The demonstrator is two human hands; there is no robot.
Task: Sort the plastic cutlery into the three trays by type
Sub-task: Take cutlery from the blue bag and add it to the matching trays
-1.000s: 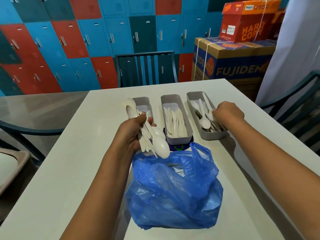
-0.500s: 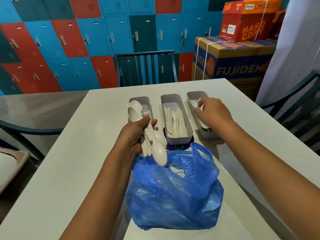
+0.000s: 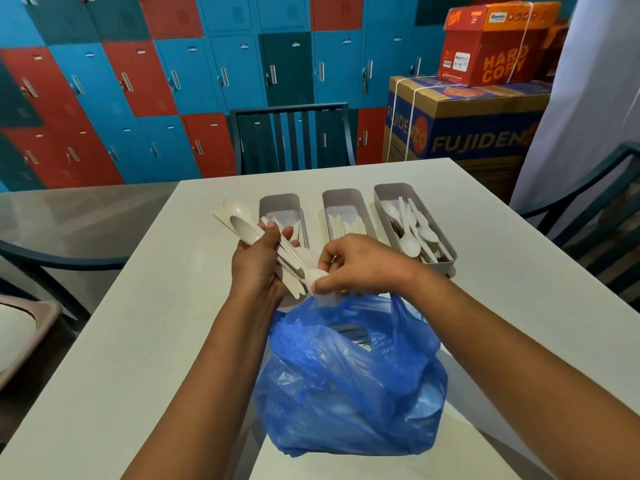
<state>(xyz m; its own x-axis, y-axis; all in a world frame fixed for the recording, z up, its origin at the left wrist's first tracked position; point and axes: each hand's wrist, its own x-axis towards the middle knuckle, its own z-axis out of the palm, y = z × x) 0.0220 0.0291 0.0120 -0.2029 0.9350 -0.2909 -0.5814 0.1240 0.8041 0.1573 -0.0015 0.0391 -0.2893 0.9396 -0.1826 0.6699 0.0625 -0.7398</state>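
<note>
Your left hand [image 3: 258,268] grips a bundle of white plastic cutlery [image 3: 287,258]; your right hand [image 3: 360,268] pinches one spoon's bowl [image 3: 317,277] at the bundle's near end, spoon tray [image 3: 381,192] beyond it.

We see three grey oblong trays side by side on the white desk [image 3: 485,216]: the left tray [image 3: 277,202] partly hidden with pale cutlery inside, the middle tray [image 3: 341,199] holding flat white pieces, the right tray [image 3: 384,216] full of white spoons [image 3: 410,242]. A bundle of white cutlery [image 3: 291,261] slants through our left hand [image 3: 256,268], and our right hand [image 3: 360,268] pinches its lower end.
</note>
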